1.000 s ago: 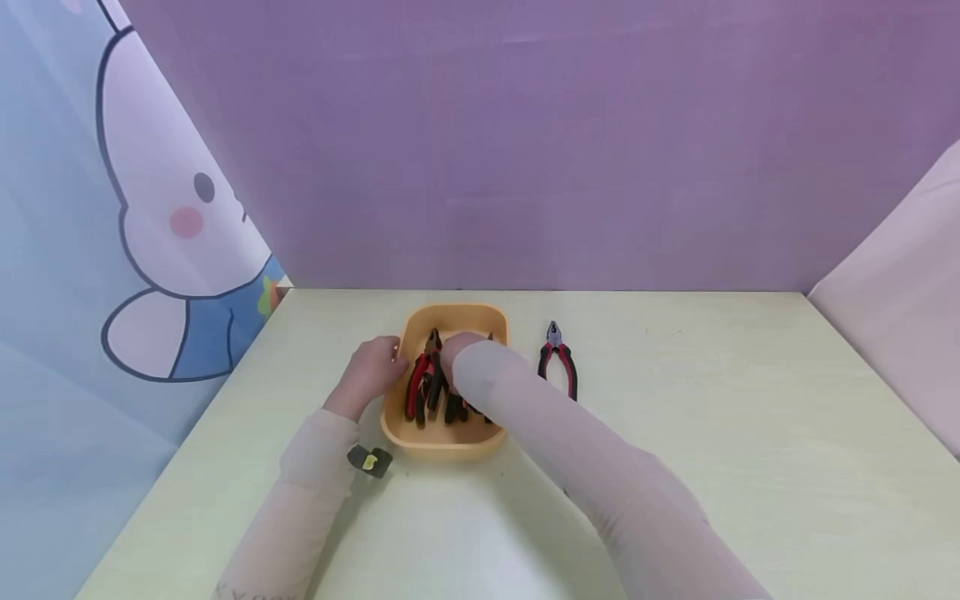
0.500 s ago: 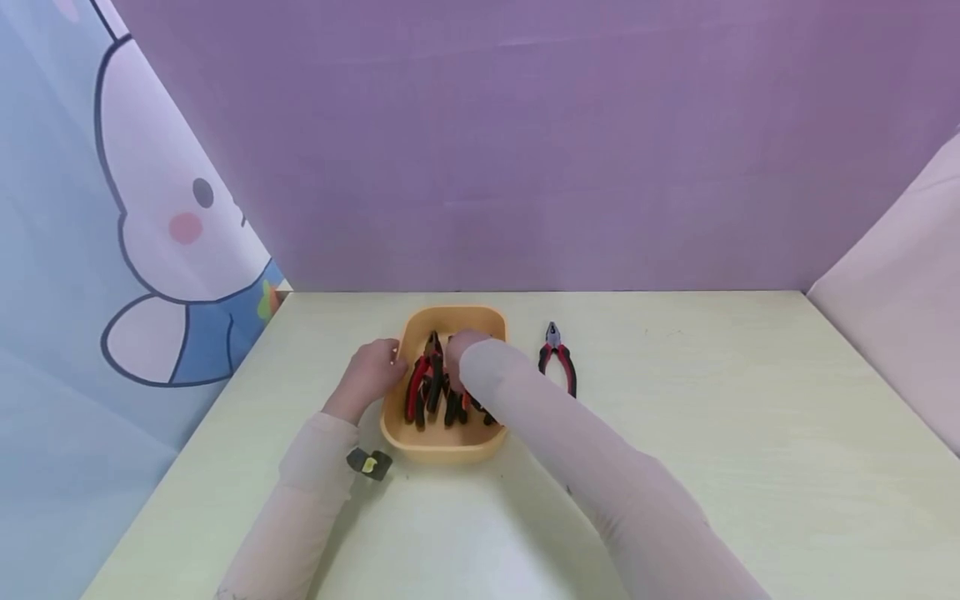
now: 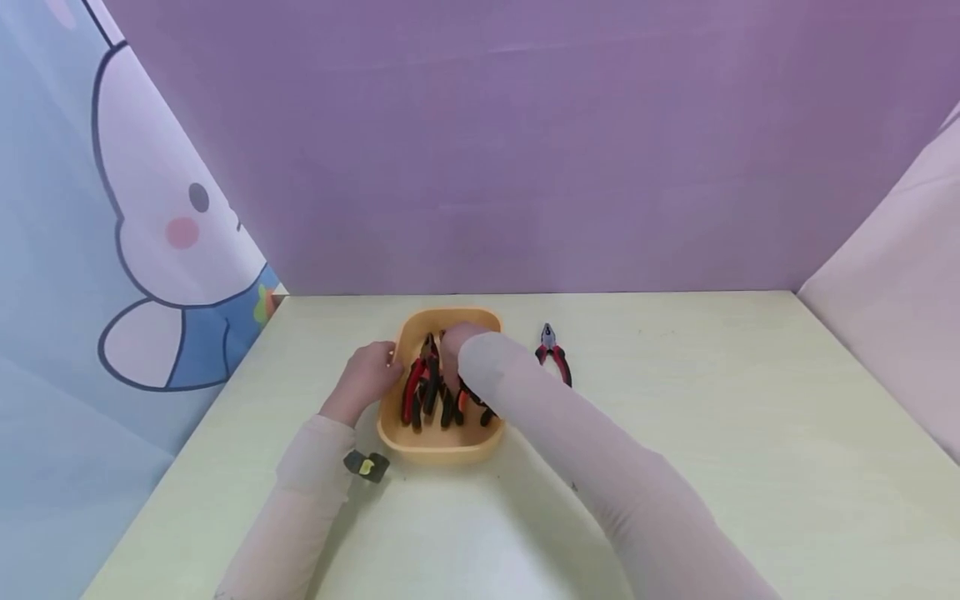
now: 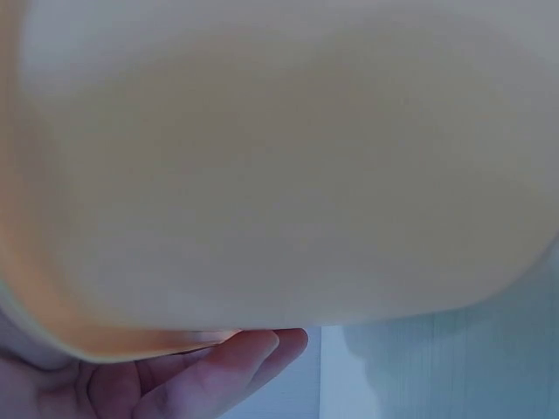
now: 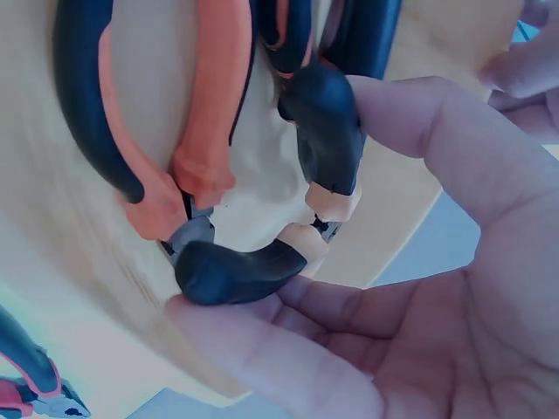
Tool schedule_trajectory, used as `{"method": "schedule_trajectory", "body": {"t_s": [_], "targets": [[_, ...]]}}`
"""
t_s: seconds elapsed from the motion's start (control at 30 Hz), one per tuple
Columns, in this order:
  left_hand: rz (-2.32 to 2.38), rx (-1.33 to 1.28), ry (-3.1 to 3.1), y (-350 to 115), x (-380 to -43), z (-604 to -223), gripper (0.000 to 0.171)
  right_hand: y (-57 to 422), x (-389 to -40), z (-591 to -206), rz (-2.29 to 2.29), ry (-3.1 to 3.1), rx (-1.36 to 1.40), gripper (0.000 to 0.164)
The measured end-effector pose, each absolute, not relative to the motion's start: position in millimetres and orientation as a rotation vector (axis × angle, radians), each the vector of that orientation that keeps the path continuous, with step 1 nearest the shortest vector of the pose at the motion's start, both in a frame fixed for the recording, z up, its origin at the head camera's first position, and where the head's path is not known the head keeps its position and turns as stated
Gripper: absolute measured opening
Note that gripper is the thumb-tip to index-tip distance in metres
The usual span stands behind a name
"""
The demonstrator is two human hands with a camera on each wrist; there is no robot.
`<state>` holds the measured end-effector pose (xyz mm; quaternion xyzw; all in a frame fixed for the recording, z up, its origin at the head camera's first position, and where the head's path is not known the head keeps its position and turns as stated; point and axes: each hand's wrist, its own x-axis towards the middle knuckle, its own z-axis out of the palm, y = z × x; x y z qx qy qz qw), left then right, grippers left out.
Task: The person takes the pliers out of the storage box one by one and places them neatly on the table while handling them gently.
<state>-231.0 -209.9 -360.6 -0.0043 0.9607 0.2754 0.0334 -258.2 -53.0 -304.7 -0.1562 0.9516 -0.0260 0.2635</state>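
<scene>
My left hand point(image 3: 367, 377) grips the left side of a yellow-orange plastic tub point(image 3: 444, 456), its fingers point(image 4: 214, 375) at the rim in the left wrist view. Inside the tub is my right hand point(image 3: 454, 350). It holds a pair of pliers point(image 5: 323, 127) by the spread black handles, thumb on one and fingers on the other. The head of these pliers is mostly hidden. Beside it in the tub lie red-and-black pliers point(image 5: 210, 96), and several more handles show near the tub's front. My right sleeve covers part of the tub's right side.
Another pair of red-and-black pliers point(image 3: 553, 354) lies on the pale table point(image 3: 712, 433), right of the tub, partly behind my right forearm. A purple backdrop point(image 3: 525, 167) stands behind the table, with a blue cartoon cloth point(image 3: 52, 333) at the left.
My right hand has shifted slightly toward the back of the tub, showing more of the handles near its front. The left hand keeps its place. The whole head view has tilted a little.
</scene>
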Motion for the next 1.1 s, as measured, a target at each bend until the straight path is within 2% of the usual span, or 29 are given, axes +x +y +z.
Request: {"method": "schedule_trajectory", "body": {"t_s": [0.33, 0.67, 0.83, 0.97, 1.1], "targets": [[0.821, -0.008, 2.956, -215.1, -233.2, -362.1, 0.031, -52.2, -256.2, -295.7, 0.011, 2.634, -0.448, 0.033], [0.823, -0.032, 2.927, -216.1, -235.1, -361.3, 0.036, -45.3, -260.5, -289.1, -0.006, 2.622, -0.503, 0.028], [0.827, -0.026, 2.933, -215.6, -234.9, -360.5, 0.038, -34.4, -262.8, -283.0, -0.056, 2.616, -0.528, 0.01], [0.828, -0.03, 2.937, -215.7, -234.3, -362.2, 0.04, -27.2, -265.2, -280.9, -0.095, 2.593, -0.489, 0.018], [0.831, -0.031, 2.937, -216.0, -234.3, -364.5, 0.04, -18.8, -264.7, -277.8, -0.099, 2.602, -0.491, 0.017]]}}
